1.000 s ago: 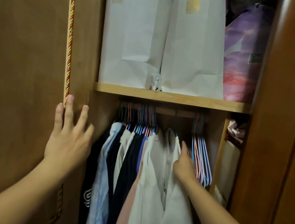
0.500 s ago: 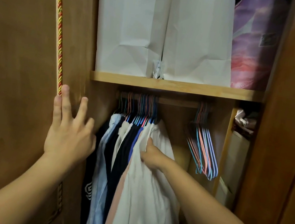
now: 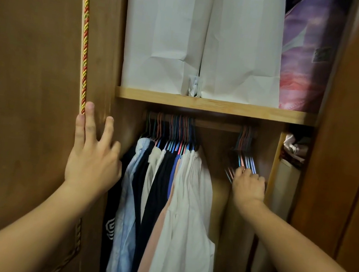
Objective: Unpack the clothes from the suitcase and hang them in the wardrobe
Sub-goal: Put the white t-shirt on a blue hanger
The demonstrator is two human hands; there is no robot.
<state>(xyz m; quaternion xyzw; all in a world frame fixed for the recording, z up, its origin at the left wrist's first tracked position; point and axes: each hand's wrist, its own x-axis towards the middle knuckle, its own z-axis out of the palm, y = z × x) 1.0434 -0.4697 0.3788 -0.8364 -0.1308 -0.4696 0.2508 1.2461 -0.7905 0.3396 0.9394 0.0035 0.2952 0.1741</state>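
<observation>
The left hand (image 3: 93, 159) is laid flat on the wardrobe door (image 3: 25, 94), fingers spread; the empty hangers (image 3: 244, 159), at three o'clock of the hung clothes (image 3: 170, 202) on the rail (image 3: 216, 125), are pinched by the right hand (image 3: 248, 186), fingers curled.

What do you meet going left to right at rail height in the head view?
Wardrobe door → left hand → hanging clothes → bare stretch of rail → empty hangers with right hand → side cubby.
</observation>
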